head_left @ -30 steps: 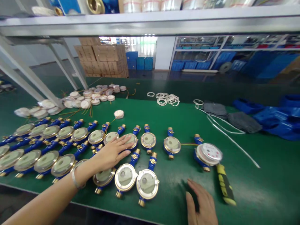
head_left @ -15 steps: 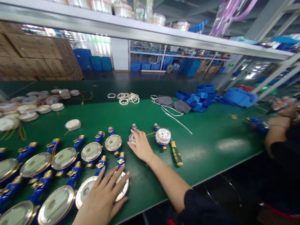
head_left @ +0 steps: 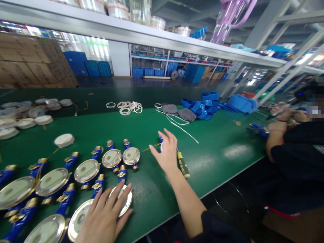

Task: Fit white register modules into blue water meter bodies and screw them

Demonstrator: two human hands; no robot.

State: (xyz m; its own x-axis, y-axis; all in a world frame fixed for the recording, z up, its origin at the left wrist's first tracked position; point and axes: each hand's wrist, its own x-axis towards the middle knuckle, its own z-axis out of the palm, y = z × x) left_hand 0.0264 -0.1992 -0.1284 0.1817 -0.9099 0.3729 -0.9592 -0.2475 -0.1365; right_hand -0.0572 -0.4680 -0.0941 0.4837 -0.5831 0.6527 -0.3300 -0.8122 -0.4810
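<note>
My left hand (head_left: pixel 102 214) is spread flat with its fingers over a front-row water meter (head_left: pixel 126 204), which has a blue body, brass ends and a round face; the hand partly covers it. My right hand (head_left: pixel 167 155) is open, thumb and fingers apart, above another water meter (head_left: pixel 161 139) that it mostly hides. Whether it touches that meter I cannot tell. Left of this hand, a water meter (head_left: pixel 131 156) stands at the end of the back row beside another one (head_left: pixel 111 158). A yellow-and-black screwdriver (head_left: pixel 183 165) lies just right of my right hand.
More meters (head_left: pixel 52 182) fill the left front. White round modules with wires (head_left: pixel 64 140) lie behind them. White rings (head_left: pixel 130 107), grey pads (head_left: pixel 178 112) and blue plastic parts (head_left: pixel 202 104) lie farther back. A shelf (head_left: pixel 152 35) spans overhead. A co-worker (head_left: pixel 286 135) works at the right.
My right hand has left one meter, which now stands closer to the back row, and has moved right to the meter by the screwdriver. My left hand stays over the front meter. The view has shifted right.
</note>
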